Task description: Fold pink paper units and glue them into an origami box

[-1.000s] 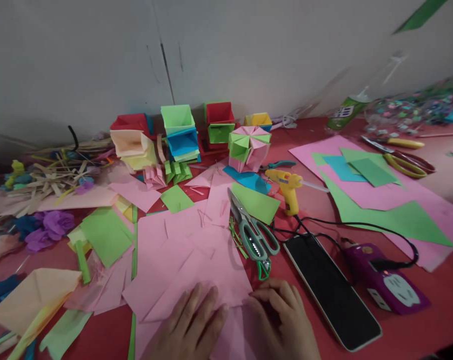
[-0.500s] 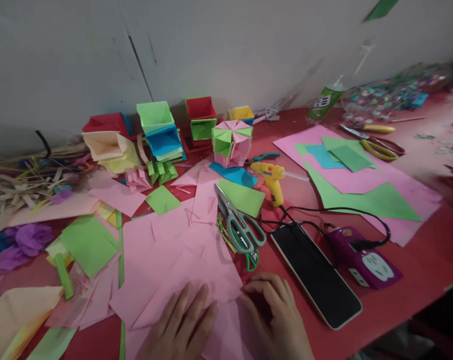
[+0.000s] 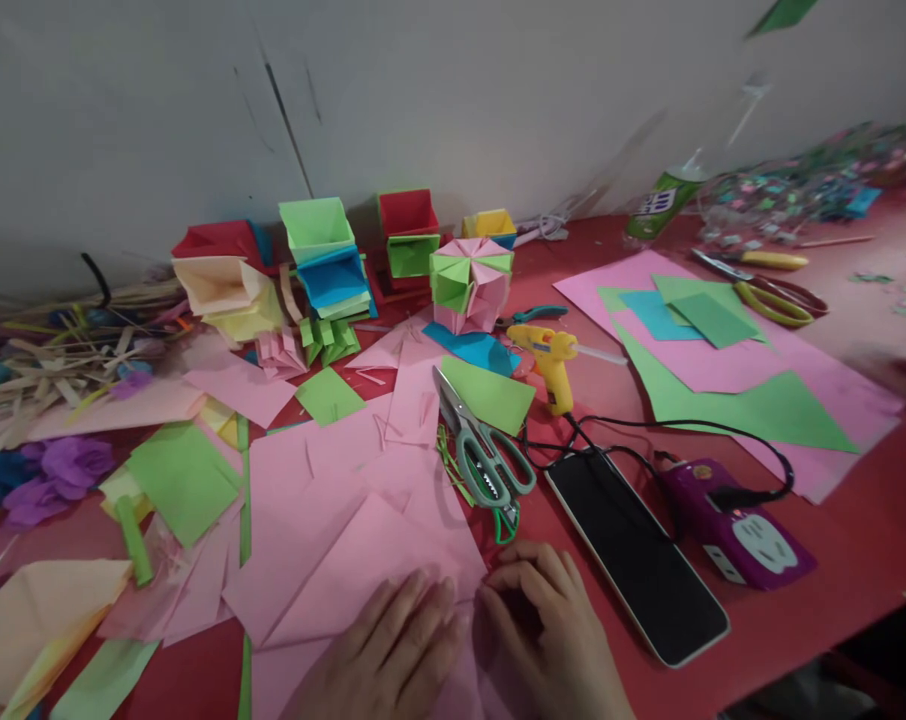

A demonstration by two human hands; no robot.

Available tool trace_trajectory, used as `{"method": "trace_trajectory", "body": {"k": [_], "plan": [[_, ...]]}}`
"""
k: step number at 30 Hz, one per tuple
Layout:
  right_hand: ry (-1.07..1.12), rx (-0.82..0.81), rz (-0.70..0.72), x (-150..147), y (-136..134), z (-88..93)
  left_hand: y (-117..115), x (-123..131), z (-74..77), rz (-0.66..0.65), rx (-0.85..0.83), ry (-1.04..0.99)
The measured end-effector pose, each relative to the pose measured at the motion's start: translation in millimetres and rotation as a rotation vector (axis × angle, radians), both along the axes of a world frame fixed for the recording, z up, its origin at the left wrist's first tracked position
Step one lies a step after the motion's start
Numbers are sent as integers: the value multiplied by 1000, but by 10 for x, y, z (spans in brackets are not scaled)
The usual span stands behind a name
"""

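Note:
Near the front edge, a folded sheet of pink paper [image 3: 348, 570] lies on other pink sheets. My left hand [image 3: 393, 650] rests flat on it, fingers stretched out and pressing it down. At the paper's right corner my right hand [image 3: 554, 620] is curled, thumb and forefinger pinched at the paper's edge; its other fingers are bent under. Just beyond my hands lie scissors [image 3: 483, 450] with grey-green handles, shut, their blades pointing away. A black-screened phone [image 3: 637, 555] is to the right of my right hand.
A yellow glue gun [image 3: 547, 360] is cabled to a purple power socket [image 3: 745, 535]. Folded paper boxes [image 3: 322, 235] and a pink-green paper wheel [image 3: 472, 285] stand along the wall. Pink and green sheets [image 3: 730, 385], pliers [image 3: 535, 314], and green paper squares [image 3: 187, 480] lie around.
My left hand has slid a little to the right across the pink paper, towards my right hand. My right hand stays at the corner. The view has shifted slightly.

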State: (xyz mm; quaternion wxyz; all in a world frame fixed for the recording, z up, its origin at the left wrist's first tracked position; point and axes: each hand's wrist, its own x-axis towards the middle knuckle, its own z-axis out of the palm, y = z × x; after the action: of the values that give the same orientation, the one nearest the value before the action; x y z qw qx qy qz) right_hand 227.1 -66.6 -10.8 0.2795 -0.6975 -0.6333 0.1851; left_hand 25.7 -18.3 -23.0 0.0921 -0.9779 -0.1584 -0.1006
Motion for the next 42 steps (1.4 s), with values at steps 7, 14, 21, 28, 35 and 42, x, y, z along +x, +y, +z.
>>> {"method": "trace_trajectory", "body": {"k": [7,14,21,28,35,42], "plan": [[67,-14,7,49,-47,-8,-42,-6,-109,49,-48,49],[179,-109,15,93,-33,37,-33,14,-73,53,-27,43],[72,-59,-2,14,-9,15,-9,35,-49,61,-55,7],[105,-116,40,28,-6,56,-2,18,-58,54,-85,0],[75,-87,-13,-19,6,9,-31,67,-14,123,-184,54],[43,-7,-44,-33,0,-33,-36,102,14,147,-179,11]]}}
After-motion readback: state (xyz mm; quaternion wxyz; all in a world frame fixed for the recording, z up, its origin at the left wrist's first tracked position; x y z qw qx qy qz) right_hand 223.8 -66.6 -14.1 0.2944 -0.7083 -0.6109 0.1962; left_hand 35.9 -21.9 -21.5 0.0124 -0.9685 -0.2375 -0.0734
